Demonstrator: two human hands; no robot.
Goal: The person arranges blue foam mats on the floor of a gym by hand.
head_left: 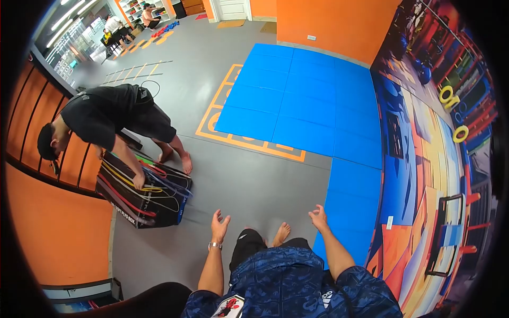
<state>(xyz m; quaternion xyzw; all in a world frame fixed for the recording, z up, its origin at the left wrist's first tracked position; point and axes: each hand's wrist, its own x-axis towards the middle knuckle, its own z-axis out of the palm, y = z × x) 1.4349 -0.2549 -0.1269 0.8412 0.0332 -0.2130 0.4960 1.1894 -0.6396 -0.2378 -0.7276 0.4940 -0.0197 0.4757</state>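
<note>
My left hand (220,226) is held out in front of me over the grey floor (249,183), with fingers apart and nothing in it. A silver watch (214,245) sits on that wrist. Out to the other side, my right hand (319,218) is raised near the edge of the blue mats (350,191), its fingers loosely bent and holding nothing. To my left stands a black plyo box (159,204) with several coloured elastic bands (124,177) draped over it. A co-worker in black (114,108) bends over this box, with one hand (139,180) on the bands.
Blue mats cover the floor ahead and to the right, beside orange floor markings (233,139). A printed mural wall (413,175) runs along the right. At left is a barred orange wall (47,228). Other people (151,17) are at the far back left.
</note>
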